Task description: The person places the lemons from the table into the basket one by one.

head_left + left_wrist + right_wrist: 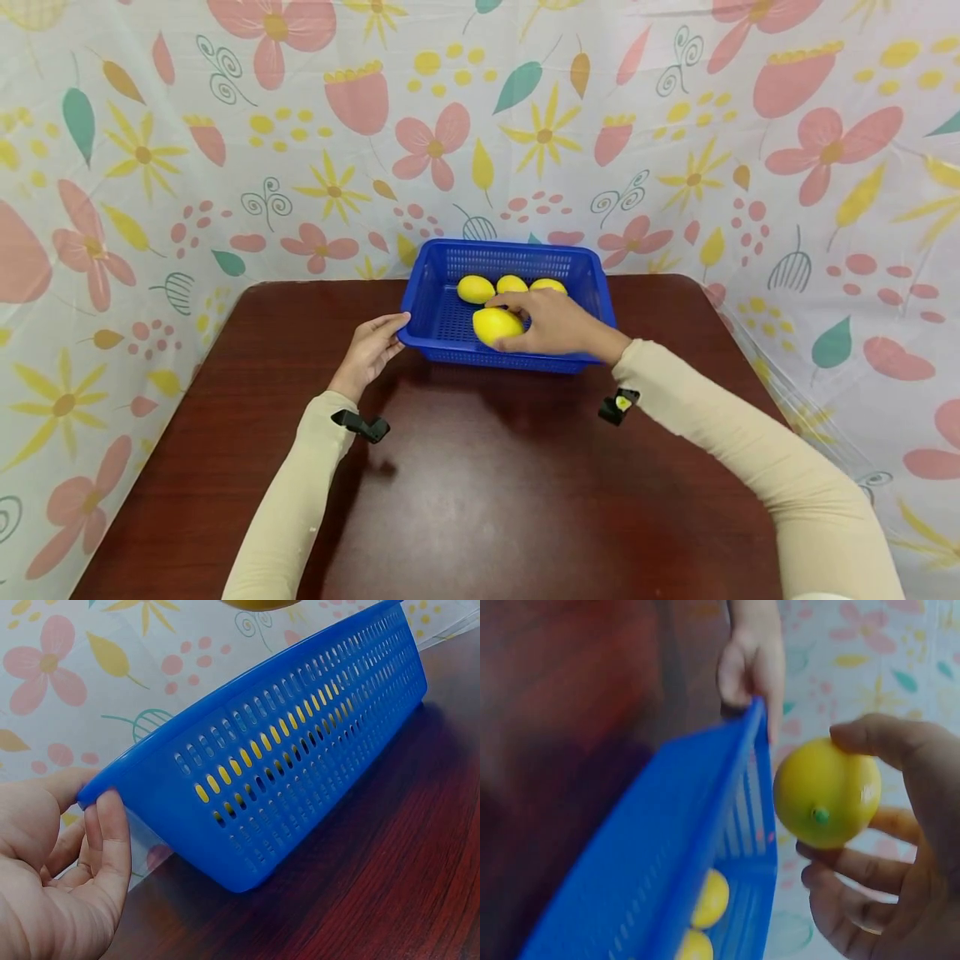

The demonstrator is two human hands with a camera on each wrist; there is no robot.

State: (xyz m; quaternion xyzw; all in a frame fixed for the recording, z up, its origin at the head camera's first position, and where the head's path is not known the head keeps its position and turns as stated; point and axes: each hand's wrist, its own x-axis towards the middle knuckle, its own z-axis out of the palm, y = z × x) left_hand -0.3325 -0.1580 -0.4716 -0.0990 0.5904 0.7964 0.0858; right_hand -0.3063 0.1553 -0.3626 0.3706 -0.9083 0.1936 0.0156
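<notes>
A blue plastic basket (442,343) with slotted walls stands at the far side of the table. My left hand (371,350) grips its near left corner, thumb over the rim and fingers beneath, as the left wrist view also shows. My right hand (551,321) holds a yellow lemon (495,326) between thumb and fingers over the basket. In the right wrist view the held lemon (826,793) shows a small green stem spot and sits above the rim. Inside the basket lie a left lemon (476,289), a middle lemon (512,285) and a right lemon (548,286).
The dark reddish-brown table (450,492) stretches from the basket toward me. A flower-printed cloth (525,192) hangs right behind the table and along both sides. Black camera mounts sit on both wrists, the left mount (362,425) and the right mount (619,406).
</notes>
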